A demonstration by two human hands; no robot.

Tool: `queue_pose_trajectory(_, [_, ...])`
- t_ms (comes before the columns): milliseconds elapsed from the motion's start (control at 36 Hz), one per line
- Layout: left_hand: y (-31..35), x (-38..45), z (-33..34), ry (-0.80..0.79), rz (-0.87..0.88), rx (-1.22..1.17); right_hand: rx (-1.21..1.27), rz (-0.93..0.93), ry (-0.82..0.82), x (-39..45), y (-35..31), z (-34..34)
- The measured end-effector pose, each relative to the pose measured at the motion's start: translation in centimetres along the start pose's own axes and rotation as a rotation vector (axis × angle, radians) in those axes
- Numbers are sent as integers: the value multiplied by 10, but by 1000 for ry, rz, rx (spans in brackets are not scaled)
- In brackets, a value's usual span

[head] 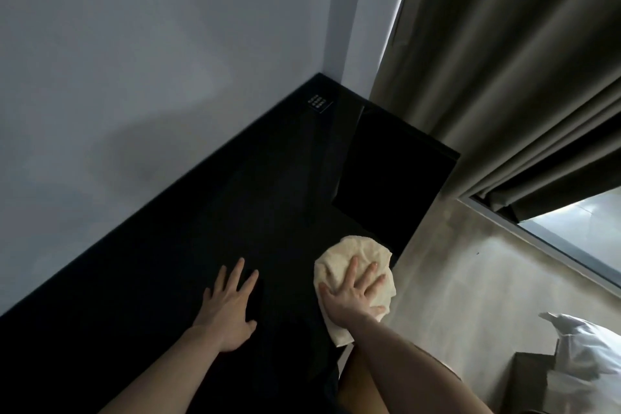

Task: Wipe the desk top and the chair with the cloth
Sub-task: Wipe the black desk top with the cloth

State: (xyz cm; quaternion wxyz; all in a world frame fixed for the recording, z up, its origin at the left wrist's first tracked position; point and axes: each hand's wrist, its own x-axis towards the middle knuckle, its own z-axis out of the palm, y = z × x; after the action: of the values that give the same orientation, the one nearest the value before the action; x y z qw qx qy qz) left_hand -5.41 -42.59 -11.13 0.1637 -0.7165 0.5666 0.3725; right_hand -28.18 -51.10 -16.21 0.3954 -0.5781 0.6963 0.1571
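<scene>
Now we press our right hand (353,296), fingers (351,270) spread flat, onto the cream cloth (342,257) at the black bench's (201,228) near right edge, while our left hand (228,309) rests open with fingers apart on the bench beside it.

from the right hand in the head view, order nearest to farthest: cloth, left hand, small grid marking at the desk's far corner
1. cloth: directly under the right hand, at the desk's right edge.
2. left hand: flat on the desk, to the left.
3. grid marking: far corner by the wall.
</scene>
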Motion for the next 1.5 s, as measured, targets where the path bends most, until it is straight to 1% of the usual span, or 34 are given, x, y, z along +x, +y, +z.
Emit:
queue_pose_trajectory(139, [31, 58, -38, -25, 29, 14, 32, -10, 43, 50, 3, -45])
queue_pose_trajectory(333, [86, 137, -83, -18, 63, 20, 48, -11, 62, 108, 6, -112])
queue_pose_trajectory(444, [112, 172, -105, 12, 71, 31, 59, -12, 79, 142, 7, -154])
queue_pose_trajectory(583, [138, 210, -130, 10, 76, 44, 44, 12, 112, 185, 12, -200])
queue_pose_trajectory(889, [173, 270, -151, -63, 43, 41, 8, 70, 178, 274, 20, -291])
queue_pose_trajectory(1083, [169, 279, -145, -54, 51, 32, 28, 105, 234, 317, 20, -338])
queue_pose_trajectory(1222, [160, 277, -139, -2, 82, 38, 36, 118, 259, 332, 21, -351])
queue_pose_trajectory(1500, [141, 259, -124, 76, 108, 109, -36, 86, 287, 315, 22, -326])
